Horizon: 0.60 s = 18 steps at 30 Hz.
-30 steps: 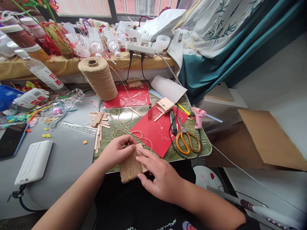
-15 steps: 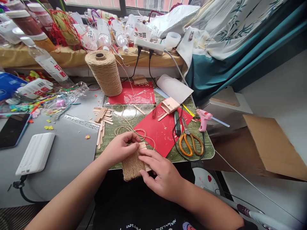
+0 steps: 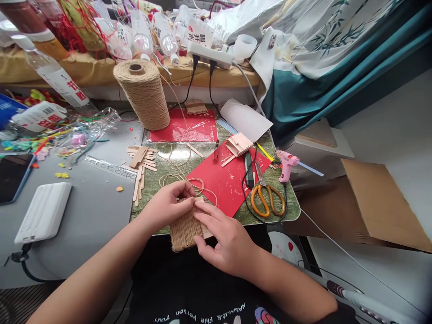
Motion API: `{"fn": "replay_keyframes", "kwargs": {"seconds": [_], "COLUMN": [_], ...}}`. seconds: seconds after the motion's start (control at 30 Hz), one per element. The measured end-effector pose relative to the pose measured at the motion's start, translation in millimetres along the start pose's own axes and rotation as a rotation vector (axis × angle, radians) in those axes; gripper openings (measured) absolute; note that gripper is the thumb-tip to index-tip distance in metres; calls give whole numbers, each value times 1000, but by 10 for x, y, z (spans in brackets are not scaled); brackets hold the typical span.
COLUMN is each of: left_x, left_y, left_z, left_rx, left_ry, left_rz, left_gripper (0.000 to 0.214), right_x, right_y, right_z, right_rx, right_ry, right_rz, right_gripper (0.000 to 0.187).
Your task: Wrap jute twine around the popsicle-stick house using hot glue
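A small flat panel wrapped in jute twine [image 3: 184, 229] rests at the near edge of the green mat [image 3: 290, 208]. My left hand [image 3: 167, 208] curls over its top left and pinches the twine at the top edge. Fingers of my right hand [image 3: 225, 240] press flat on the panel's right side, where bare wooden stick ends show. Loose twine [image 3: 178, 173] loops from the panel back toward a big jute spool [image 3: 143, 94] standing at the rear.
Red paper [image 3: 225, 180], orange-handled scissors [image 3: 266, 198], a pink glue gun [image 3: 285, 163] and a small wooden piece [image 3: 239, 144] lie right of the hands. Popsicle sticks [image 3: 141, 164] lie left. A white power bank [image 3: 43, 211], a phone [image 3: 11, 175] and bottles crowd the left.
The view shifted slightly. My left fingers moved a little along the panel's top edge; my right hand stays pressed on the panel.
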<state>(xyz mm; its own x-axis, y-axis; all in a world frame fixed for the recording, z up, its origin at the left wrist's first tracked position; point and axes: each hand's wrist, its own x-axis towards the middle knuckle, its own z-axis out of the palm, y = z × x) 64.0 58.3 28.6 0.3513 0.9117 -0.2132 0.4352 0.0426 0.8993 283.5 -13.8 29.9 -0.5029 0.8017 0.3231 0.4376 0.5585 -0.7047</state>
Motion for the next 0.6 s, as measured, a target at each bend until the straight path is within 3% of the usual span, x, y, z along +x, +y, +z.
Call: {"fn": "replay_keyframes", "kwargs": {"seconds": [0.2, 0.4, 0.6], "left_x": [-19, -8, -5], "left_y": [-30, -29, -32], "left_z": [-46, -19, -29], "left_rx": [16, -27, -26], "left_ry": [11, -19, -23], "left_rz": [54, 7, -25], "left_gripper": [20, 15, 19], "right_x": [27, 49, -22], "right_y": [-2, 40, 64], "right_z": [-15, -28, -42], "right_rx": [-14, -16, 62], "right_ry": [-49, -100, -21], "right_rz": [6, 17, -32], "right_gripper": [53, 58, 50]}}
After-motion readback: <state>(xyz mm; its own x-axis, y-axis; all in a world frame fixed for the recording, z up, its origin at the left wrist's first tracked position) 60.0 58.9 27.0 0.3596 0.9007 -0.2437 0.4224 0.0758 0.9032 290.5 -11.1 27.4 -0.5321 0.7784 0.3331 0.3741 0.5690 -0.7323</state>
